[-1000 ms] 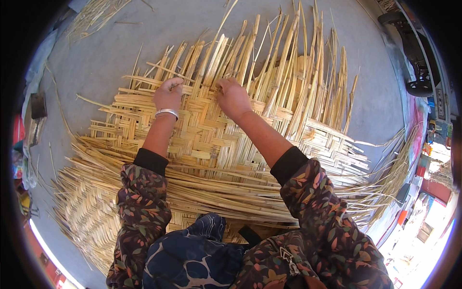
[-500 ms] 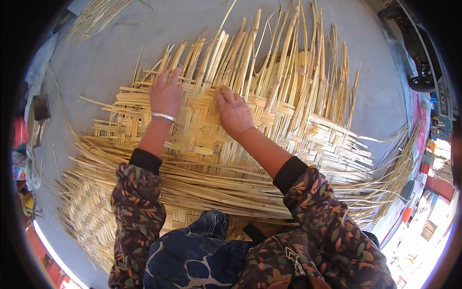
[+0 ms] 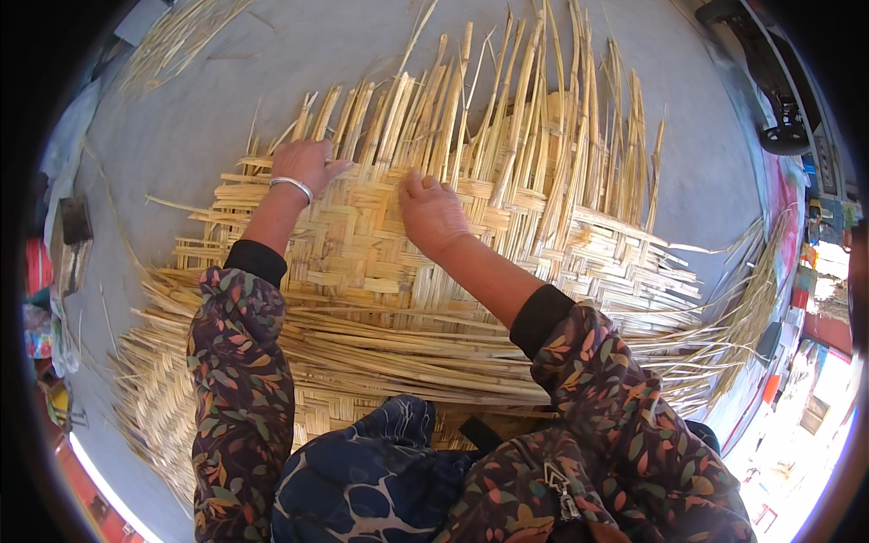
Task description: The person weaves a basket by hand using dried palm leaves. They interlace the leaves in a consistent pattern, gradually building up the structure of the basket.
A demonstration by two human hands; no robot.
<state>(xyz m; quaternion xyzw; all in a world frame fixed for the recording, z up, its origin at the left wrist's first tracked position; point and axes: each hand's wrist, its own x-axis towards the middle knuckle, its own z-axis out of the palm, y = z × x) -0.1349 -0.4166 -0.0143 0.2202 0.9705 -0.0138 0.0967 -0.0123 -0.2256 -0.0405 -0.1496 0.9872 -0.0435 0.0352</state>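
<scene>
A mat of pale yellow split reeds lies in front of me, its far edge bristling with loose upright strips. At its far left part, my left hand is curled over the reed strips, thumb pointing right; its fingertips are hidden. A silver bangle circles that wrist. Nearer the middle, my right hand has its fingers bent and closed down on the weave, at the foot of the upright strips. What exactly lies under those fingertips is hard to see.
A bundle of long loose reeds lies across the mat's near part, close to my knee. More thin stalks are on the grey floor at the far left. A wheel stands at the right.
My left hand has shifted slightly left and down, and its fingers have gone from stretched to curled. My right hand has moved a little left and down, still closed.
</scene>
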